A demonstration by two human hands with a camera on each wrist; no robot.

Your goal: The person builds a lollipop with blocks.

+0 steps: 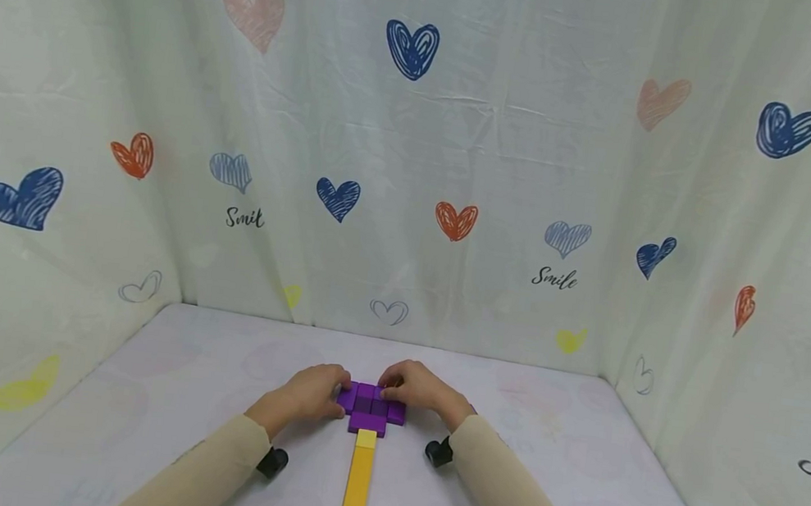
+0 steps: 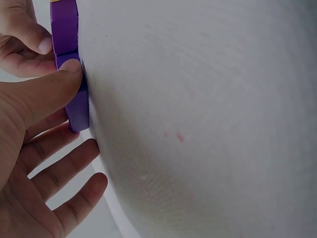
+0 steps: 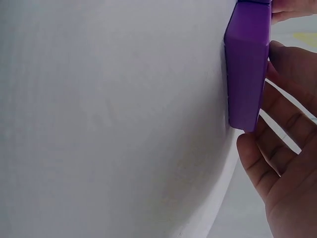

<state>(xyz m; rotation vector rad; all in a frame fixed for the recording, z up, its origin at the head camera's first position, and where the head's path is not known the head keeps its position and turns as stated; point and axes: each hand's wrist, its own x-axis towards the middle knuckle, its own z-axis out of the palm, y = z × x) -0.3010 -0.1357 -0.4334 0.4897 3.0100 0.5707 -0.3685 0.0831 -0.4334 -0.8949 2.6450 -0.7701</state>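
Several purple blocks lie flat together on the table, around two darker purple squares [image 1: 363, 404]. At the left end of this cluster my left hand [image 1: 317, 390] pinches a purple block [image 1: 347, 398] between thumb and fingers; the thumb presses its near side in the left wrist view. My right hand [image 1: 421, 388] reaches over the far right part and pinches a purple block [image 1: 379, 394], partly hidden by the fingers. Another purple block [image 3: 246, 74] fills the edge of the right wrist view. Below the near purple block [image 1: 368, 424] a yellow strip [image 1: 357, 483] points toward me.
The white table [image 1: 215, 365] has a curtain [image 1: 403, 277] with printed hearts at its back and sides. A dark wrist camera [image 1: 273, 463] sits at my left wrist, another wrist camera [image 1: 439, 453] at my right. A small purple bit [image 1: 473, 409] shows behind the right wrist.
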